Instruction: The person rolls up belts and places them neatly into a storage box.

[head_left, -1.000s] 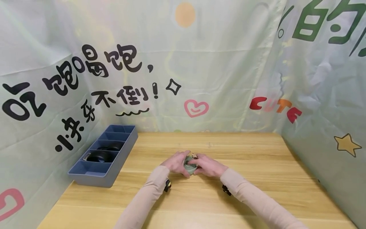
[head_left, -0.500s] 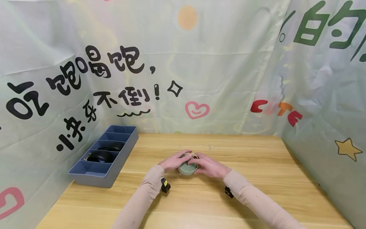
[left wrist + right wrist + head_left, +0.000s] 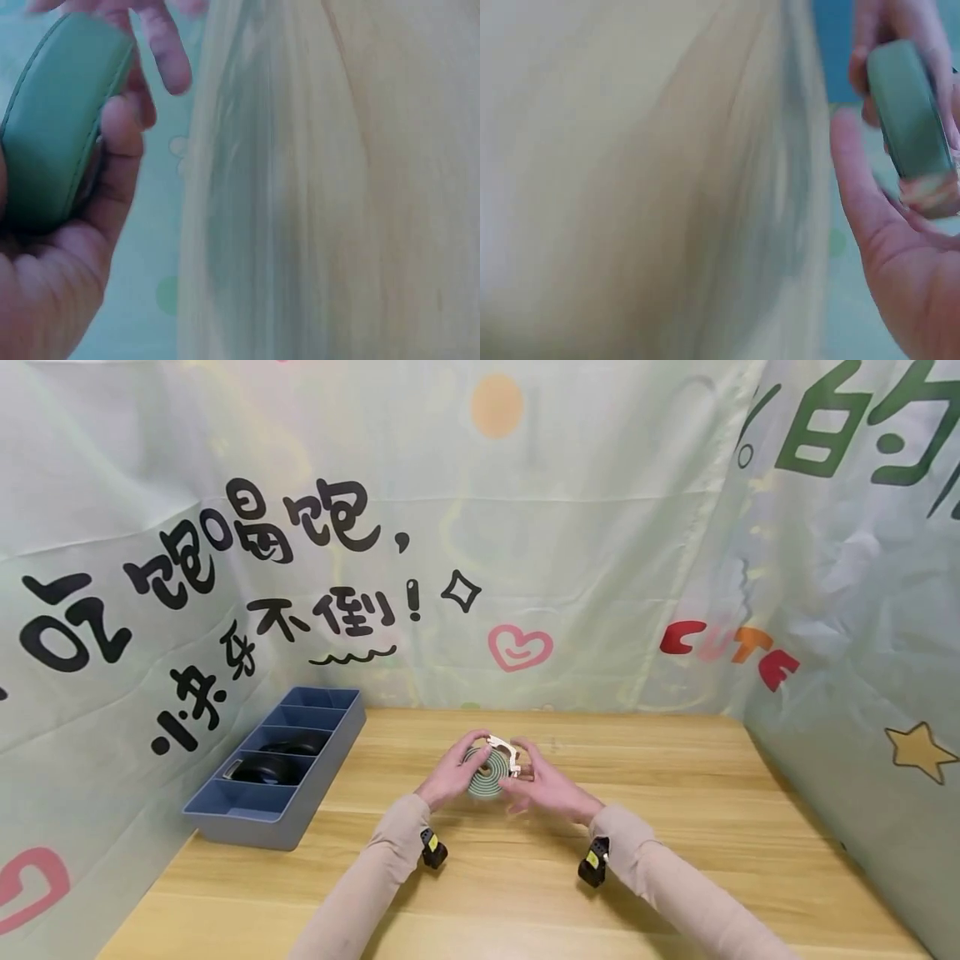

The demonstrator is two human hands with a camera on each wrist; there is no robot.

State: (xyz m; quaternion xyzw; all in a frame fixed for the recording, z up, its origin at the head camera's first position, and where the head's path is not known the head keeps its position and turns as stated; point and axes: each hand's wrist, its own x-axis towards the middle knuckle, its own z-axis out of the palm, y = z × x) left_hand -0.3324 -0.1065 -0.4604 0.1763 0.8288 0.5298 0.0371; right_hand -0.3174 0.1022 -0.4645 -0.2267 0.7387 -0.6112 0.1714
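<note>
A pale green belt [image 3: 486, 781], rolled into a tight coil, is held up over the table in the head view, its spiral edge facing me. My left hand [image 3: 448, 774] grips the coil from the left, fingers behind and thumb on the near face. The belt's shiny metal buckle [image 3: 514, 762] sticks out at the coil's upper right. Beside it is my right hand [image 3: 551, 787], its thumb and fingers spread around the buckle side. In the left wrist view the stitched outer band of the belt [image 3: 64, 124] lies in the left palm. The right wrist view shows the right thumb [image 3: 859, 176] straight, apart from the coil.
At the left of the wooden table [image 3: 645, 877] stands a blue-grey compartment tray [image 3: 318, 785]. Two of its compartments hold black coiled belts, a nearer one [image 3: 262, 769] and a farther one [image 3: 303, 743]. Printed cloth walls [image 3: 592, 568] enclose the table at the back and sides.
Both hands have raised the coiled belt and tipped its spiral face toward me, so the buckle shows more. The right hand has loosened and spread its fingers; the left keeps its grip.
</note>
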